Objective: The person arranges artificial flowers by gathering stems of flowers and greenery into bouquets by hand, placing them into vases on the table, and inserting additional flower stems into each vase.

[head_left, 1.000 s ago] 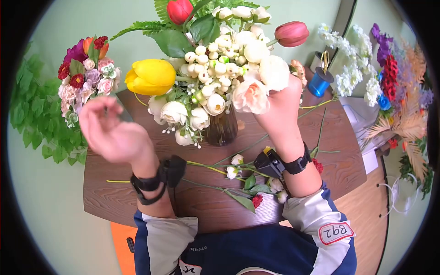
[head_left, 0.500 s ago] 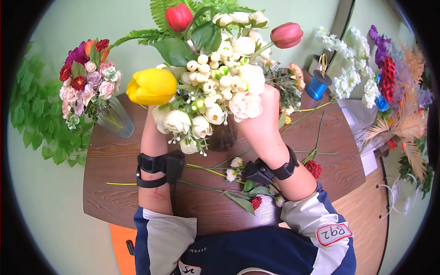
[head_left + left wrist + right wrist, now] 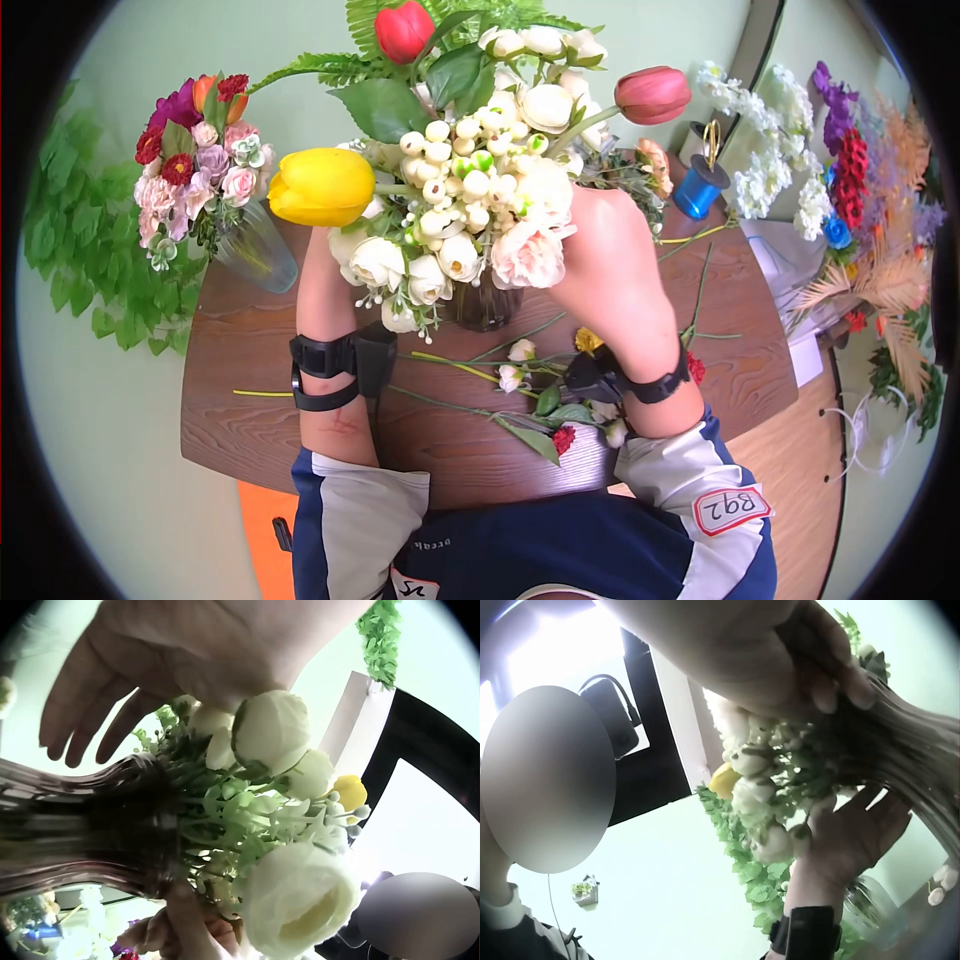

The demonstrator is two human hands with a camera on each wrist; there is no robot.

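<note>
A ribbed dark glass vase (image 3: 487, 307) (image 3: 82, 825) (image 3: 907, 742) holds a bouquet of white flowers (image 3: 375, 262), a yellow tulip (image 3: 320, 187) and two red-pink tulips. My left hand (image 3: 169, 656) (image 3: 855, 836) is beside the vase's mouth, fingers extended and apart; in the head view the flowers hide it. On the other side, my right hand (image 3: 612, 250) (image 3: 780, 664) grips at the vase's rim with bent fingers. Its thumb lies on the rim in the left wrist view, where the curled fingers (image 3: 154, 934) show below the flowers.
Loose stems and small flowers (image 3: 508, 378) lie on the brown table (image 3: 260, 440). A glass vase (image 3: 258, 250) of pink flowers stands left. At the back right are a blue spool (image 3: 697, 196) and more flowers (image 3: 765, 175); leafy greenery (image 3: 90, 230) hangs left.
My left hand has moved from the open space at the left to behind the bouquet. My right hand stays at the bouquet's right side, its forearm shifted slightly. The flowers have shifted a little.
</note>
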